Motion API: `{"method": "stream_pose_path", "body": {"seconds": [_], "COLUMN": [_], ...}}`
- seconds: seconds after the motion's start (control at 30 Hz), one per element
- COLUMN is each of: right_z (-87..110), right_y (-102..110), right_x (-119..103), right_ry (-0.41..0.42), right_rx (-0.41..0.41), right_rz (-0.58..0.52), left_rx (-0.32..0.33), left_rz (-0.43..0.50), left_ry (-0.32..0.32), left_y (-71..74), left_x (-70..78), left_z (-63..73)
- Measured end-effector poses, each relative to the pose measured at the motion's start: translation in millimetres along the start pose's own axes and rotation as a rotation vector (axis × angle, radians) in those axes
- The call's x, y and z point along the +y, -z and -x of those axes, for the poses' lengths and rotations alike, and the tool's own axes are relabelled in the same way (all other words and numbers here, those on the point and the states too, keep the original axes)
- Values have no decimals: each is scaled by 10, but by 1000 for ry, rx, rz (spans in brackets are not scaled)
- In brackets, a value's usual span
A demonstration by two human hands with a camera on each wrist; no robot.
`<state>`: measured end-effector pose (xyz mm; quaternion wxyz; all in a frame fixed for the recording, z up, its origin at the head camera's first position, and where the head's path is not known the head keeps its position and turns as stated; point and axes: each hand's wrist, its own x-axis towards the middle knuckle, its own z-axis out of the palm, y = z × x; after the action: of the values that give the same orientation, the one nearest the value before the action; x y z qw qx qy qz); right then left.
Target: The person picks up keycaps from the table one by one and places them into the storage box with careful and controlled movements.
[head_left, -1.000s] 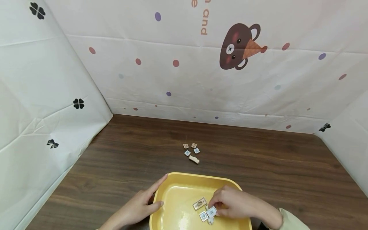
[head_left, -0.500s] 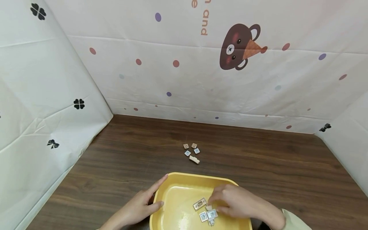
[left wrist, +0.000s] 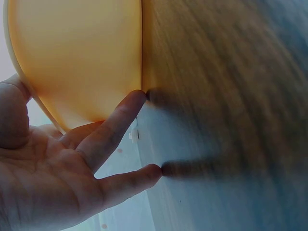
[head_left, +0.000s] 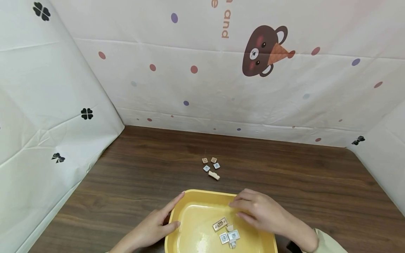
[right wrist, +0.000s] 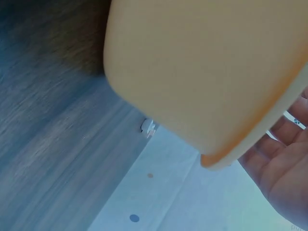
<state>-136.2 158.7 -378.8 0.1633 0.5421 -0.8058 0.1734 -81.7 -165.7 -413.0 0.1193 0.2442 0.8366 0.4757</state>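
My left hand [head_left: 152, 225] holds the left wall of the yellow tray [head_left: 215, 194], thumb inside the rim and fingers outside. In the left wrist view, the left fingers [left wrist: 113, 130] spread along the outer wall. My right hand [head_left: 262, 211] hovers over the tray's back right part, fingers loosely bent, with nothing visible between them. In the tray lie a cream rectangular tile [head_left: 219, 224] with brown print, a small cream piece [head_left: 229, 228], a white square tile [head_left: 224, 238] and a larger white tile [head_left: 233, 234] with blue print. Another small white piece [head_left: 232, 244] sits just below.
Behind the tray, several small printed square tiles [head_left: 206, 168] and a notched cream piece [head_left: 214, 175] lie on the dark wooden table [head_left: 152, 168]. A white patterned cloth [head_left: 202, 88] stands along the back and both sides.
My right hand lets go of the larger white tile and draws back, up and rightward, toward the tray's back right rim. The left hand stays on the tray.
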Motion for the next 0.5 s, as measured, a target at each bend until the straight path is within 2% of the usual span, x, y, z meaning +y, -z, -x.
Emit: {"method": "stream_pose_path", "body": {"seconds": [0.1, 0.23, 0.5], "right_z": [5, 16, 40], "right_y": [-14, -34, -35], "right_x": [24, 36, 54], "right_ry": [20, 2, -159], "right_rx": [37, 42, -71], "right_rz": [16, 63, 180], "left_rx": [1, 1, -2], "left_rz": [6, 6, 1], "left_ry": [-2, -7, -2], "left_y": [0, 1, 3], "left_x": [0, -3, -2], "left_z": [-1, -2, 0]}}
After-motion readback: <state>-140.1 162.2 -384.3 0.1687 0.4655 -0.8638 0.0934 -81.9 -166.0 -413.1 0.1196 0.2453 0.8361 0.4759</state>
